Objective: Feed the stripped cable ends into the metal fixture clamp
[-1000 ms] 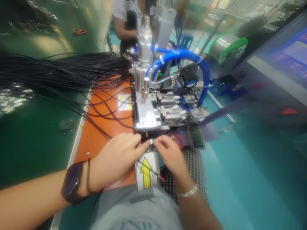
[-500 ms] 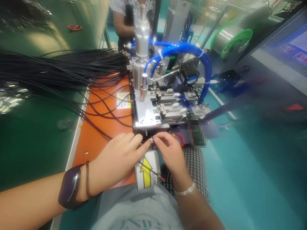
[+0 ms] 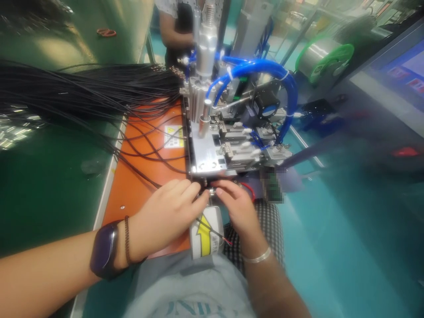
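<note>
Grip: my left hand (image 3: 165, 212) and right hand (image 3: 236, 207) meet at the lower centre of the frame; both pinch a small metal connector (image 3: 211, 191) between their fingertips; neither hand is relaxed.
Connector: it sits just below the front edge of the machine fixture (image 3: 207, 157), very near it; I cannot tell whether it touches.
Cable: a thin black wire (image 3: 212, 230) runs from the connector down across the yellow arrow label (image 3: 203, 234); its loose end shows red at the lower centre.
Progress: I judge the piece is held at the fixture but not yet seated in it; the clamps (image 3: 240, 150) at centre hold nothing that I can make out; loading looks like the part left.
Supply: a thick bundle of black cables (image 3: 66, 92) fans across the upper left; several strands trail over the orange mat (image 3: 139, 194).
Around: blue hoses (image 3: 265, 68) arch over the machine at upper centre; a green spool (image 3: 323, 55) stands at upper right.
Others: another person's arm (image 3: 172, 33) shows at the top centre, well apart from my hands.
</note>
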Demonstrator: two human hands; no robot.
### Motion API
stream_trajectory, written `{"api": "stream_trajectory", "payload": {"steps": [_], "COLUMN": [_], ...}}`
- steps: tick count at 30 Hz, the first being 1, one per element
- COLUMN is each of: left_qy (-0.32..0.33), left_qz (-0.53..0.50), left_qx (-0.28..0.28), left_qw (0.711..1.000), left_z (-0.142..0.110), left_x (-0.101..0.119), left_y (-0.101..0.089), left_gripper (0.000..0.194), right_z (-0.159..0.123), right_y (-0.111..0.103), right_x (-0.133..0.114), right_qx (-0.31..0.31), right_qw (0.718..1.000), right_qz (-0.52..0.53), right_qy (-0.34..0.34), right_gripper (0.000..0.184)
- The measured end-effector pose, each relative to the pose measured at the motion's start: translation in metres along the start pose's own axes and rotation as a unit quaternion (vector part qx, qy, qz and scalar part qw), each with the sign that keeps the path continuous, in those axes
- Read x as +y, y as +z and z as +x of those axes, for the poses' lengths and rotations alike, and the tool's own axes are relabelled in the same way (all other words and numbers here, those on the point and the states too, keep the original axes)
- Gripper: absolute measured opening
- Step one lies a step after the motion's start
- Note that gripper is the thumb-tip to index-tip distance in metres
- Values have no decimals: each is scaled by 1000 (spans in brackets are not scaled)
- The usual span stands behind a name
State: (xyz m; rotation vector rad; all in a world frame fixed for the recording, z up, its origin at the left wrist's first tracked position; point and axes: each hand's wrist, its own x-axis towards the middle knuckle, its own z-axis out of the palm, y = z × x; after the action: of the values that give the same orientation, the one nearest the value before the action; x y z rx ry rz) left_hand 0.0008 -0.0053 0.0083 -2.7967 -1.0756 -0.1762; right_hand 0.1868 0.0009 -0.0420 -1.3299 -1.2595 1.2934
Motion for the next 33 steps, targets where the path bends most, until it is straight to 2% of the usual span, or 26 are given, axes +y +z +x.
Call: {"api": "stream_trajectory", "payload": {"steps": [4, 8, 11, 15, 17, 19, 21, 22, 25, 27, 29, 33], "left_qy": [-6, -18, -38, -49, -48, -53, -58, -61, -71, -78, -84, -92], "left_qz": [3, -33, -38, 24, 59, 82, 84, 79, 59, 50, 40, 23], "left_qx": [17, 5, -23, -42, -37, -29, -20, -17, -28, -43, -56, -73], "left_qw": [1000, 999, 998, 998, 996, 995, 995, 995, 995, 995, 994, 993], "left_z": [-4, -4, -4, -8, -11, -13, -13, -13, -11, -9, -9, -8], "left_x": [-1, 1, 5, 14, 19, 22, 22, 22, 19, 18, 17, 12], "left_y": [3, 0, -6, -15, -16, -15, -13, -12, -13, -16, -18, -18], "left_gripper": [23, 19, 14, 17, 21, 27, 35, 38, 37, 32, 27, 15], "right_z": [1, 1, 1, 2, 1, -5, -15, -21, -38, -45, -48, -41], "right_y": [0, 3, 5, 5, 3, -2, -9, -13, -25, -30, -31, -23], "right_x": [-5, -6, -5, 0, 1, 1, -4, -8, -25, -35, -39, -31], "right_qx": [16, 52, 53, 45, 58, 68, 33, -13, -224, -307, -323, -248], "right_qw": [997, 987, 992, 996, 994, 987, 973, 962, 900, 863, 853, 891], "right_qz": [-72, -146, -117, -81, -94, -126, -165, -182, -204, -215, -218, -186], "right_qy": [-37, -37, -2, 16, -8, -67, -155, -203, -313, -339, -346, -331], "right_gripper": [13, 12, 13, 13, 11, 11, 16, 21, 28, 21, 15, 25]}}
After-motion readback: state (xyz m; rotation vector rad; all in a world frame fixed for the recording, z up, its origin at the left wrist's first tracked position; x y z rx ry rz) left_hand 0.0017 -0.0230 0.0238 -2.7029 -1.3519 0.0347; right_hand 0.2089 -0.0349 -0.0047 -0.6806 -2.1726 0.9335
